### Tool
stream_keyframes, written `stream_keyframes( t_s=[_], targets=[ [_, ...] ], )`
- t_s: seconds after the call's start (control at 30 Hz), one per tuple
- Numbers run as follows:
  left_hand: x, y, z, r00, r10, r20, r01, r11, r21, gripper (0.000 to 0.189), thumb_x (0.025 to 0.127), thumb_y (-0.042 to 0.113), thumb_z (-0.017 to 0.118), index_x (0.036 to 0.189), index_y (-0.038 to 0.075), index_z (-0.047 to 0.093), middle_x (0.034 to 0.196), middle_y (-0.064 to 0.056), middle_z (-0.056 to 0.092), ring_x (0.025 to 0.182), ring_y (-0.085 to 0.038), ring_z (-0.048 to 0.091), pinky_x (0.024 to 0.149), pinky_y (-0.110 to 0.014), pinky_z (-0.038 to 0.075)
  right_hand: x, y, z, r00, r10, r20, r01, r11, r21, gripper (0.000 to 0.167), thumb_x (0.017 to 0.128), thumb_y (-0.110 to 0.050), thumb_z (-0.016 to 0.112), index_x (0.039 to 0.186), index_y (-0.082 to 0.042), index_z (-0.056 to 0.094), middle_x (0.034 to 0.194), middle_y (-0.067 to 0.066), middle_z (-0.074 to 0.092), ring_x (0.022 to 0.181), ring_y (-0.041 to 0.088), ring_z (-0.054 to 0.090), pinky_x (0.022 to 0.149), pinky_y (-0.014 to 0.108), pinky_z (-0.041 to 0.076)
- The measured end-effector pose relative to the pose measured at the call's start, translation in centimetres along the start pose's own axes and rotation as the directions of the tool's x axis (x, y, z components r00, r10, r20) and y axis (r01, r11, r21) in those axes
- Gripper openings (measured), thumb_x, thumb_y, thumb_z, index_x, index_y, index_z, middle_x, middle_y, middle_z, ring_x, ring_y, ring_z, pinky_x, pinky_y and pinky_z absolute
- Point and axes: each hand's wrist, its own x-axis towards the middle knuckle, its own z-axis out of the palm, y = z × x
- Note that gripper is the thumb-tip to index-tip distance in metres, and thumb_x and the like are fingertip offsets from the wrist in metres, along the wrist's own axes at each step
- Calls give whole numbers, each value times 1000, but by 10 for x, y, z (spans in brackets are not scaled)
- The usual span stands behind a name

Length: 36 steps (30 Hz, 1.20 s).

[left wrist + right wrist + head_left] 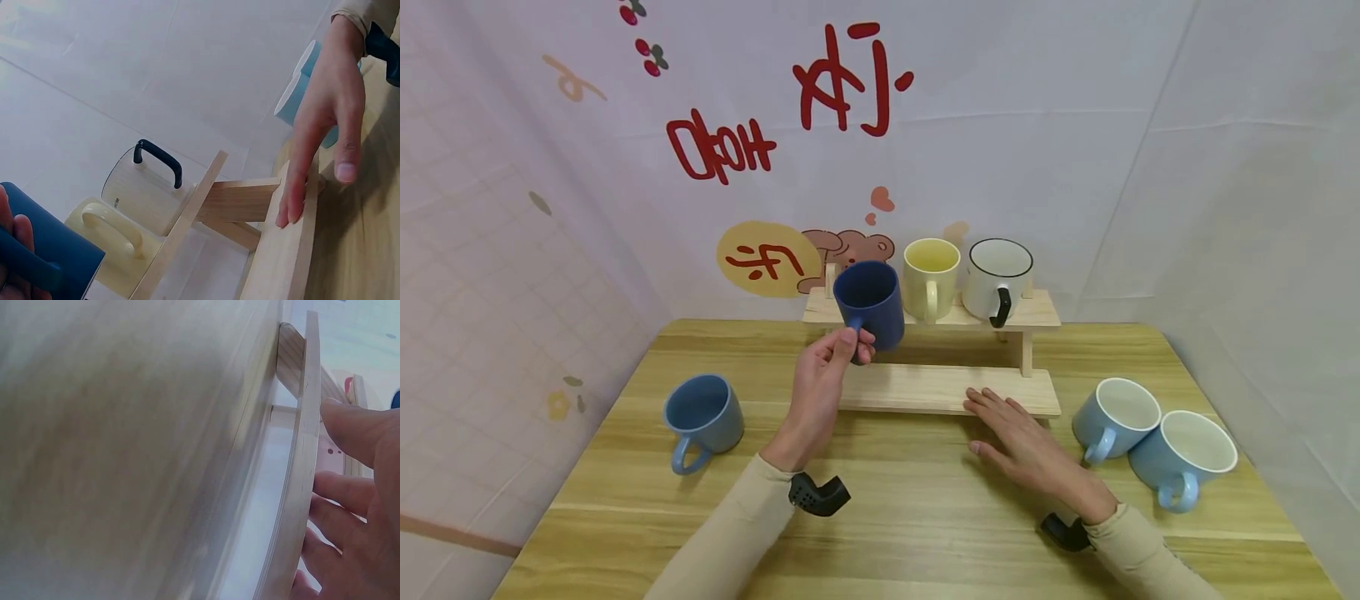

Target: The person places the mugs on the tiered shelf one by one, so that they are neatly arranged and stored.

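Note:
My left hand (822, 379) grips the handle of a dark blue mug (882, 315), held upright at the left front of the upper tier of a wooden two-tier rack (940, 387). Whether the mug's base touches the tier I cannot tell. On that tier, to the mug's right, stand a yellow mug (931, 279) and a white mug (995, 285) with a black rim and black handle. My right hand (1026, 450) is spread, its fingertips resting on the right front of the lower tier; the left wrist view shows these straight fingers (299, 187) on the board.
A medium blue mug (706, 417) stands on the table at left. Two light blue mugs with white insides, one nearer the rack (1112, 421) and one farther right (1183, 458), stand close together on the right. A printed white cloth (1037, 108) hangs behind the table.

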Motion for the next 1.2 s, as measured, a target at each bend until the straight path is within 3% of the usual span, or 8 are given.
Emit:
stream_keyframes(
  t_s=[0.2,0.4,0.57,0.7,0.97,1.2],
  targets=[
    [17,-1,6,998,56,-25,-56,998,0,41,110,31,52,91,-3,66,100,-21,65,102,-26,61,105,-40,44,-1,0,0,1000,5,3,-5,1000,6,62,101,-29,70,152,-1,49,163,14,40,151,39,32,120,62,25],
    [29,-3,7,996,67,-54,-66,998,14,41,110,31,51,94,-4,67,97,-13,67,103,-24,60,105,-39,43,0,1,1,1000,6,3,-6,1000,4,62,101,-30,70,153,-2,49,163,14,40,151,39,33,119,62,25],
    [41,-8,6,993,77,-90,-77,997,2,42,110,30,51,93,-5,67,99,-20,66,104,-23,61,103,-38,44,0,1,1,1000,6,-2,-6,1000,1,63,100,-29,71,152,-2,49,163,14,40,151,38,33,120,62,25],
    [47,-11,5,993,58,-102,-55,998,29,43,110,32,51,93,-3,68,103,-19,67,106,-21,59,103,-37,43,0,1,1,1000,4,-7,-4,1000,-1,63,99,-28,72,151,-1,50,162,14,41,151,39,34,119,62,26],
    [57,-20,4,993,30,-118,-24,999,46,45,110,32,52,100,-7,71,86,-4,67,104,-21,58,100,-35,41,0,1,1,1000,-7,-20,7,1000,0,63,98,-27,73,151,0,50,161,15,42,150,39,35,119,62,26],
    [64,-26,6,991,11,-133,-6,999,44,43,110,29,52,105,-8,71,79,0,66,100,-20,58,95,-31,41,-1,3,2,1000,-3,-13,4,1000,11,63,99,-28,71,151,-1,50,162,15,41,150,39,34,119,62,25]
  ],
)
